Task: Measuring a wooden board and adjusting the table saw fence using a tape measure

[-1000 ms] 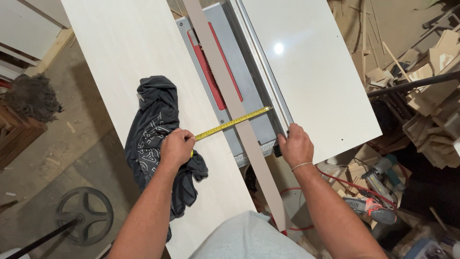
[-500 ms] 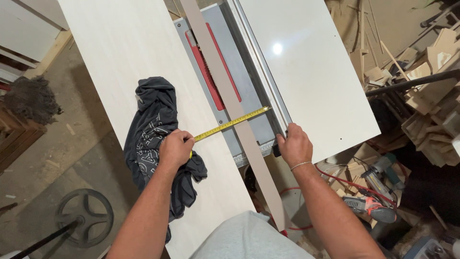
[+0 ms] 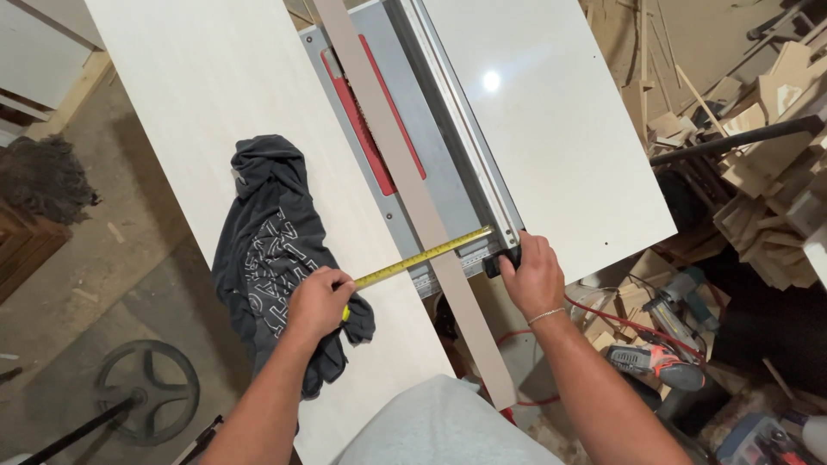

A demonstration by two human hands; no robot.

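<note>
My left hand (image 3: 320, 301) is closed around a tape measure body, resting on a dark grey shirt (image 3: 269, 250) that lies on a long pale board (image 3: 215, 95). The yellow tape blade (image 3: 422, 256) stretches right across a thin brown strip (image 3: 413, 194) to the metal fence rail (image 3: 461, 138) of a table saw (image 3: 448, 198). My right hand (image 3: 534, 275) grips the black fence handle (image 3: 495, 263) at the saw's near edge. A red insert plate (image 3: 366, 129) lies left of the strip.
A white panel (image 3: 551, 129) extends right of the fence. Wood offcuts (image 3: 758, 172) pile at the right. A power tool (image 3: 659, 362) and red cord lie on the floor below. A round wheel base (image 3: 146, 392) stands at lower left.
Both hands stay where they were, tape still stretched to the fence. Only the view has shifted slightly.
</note>
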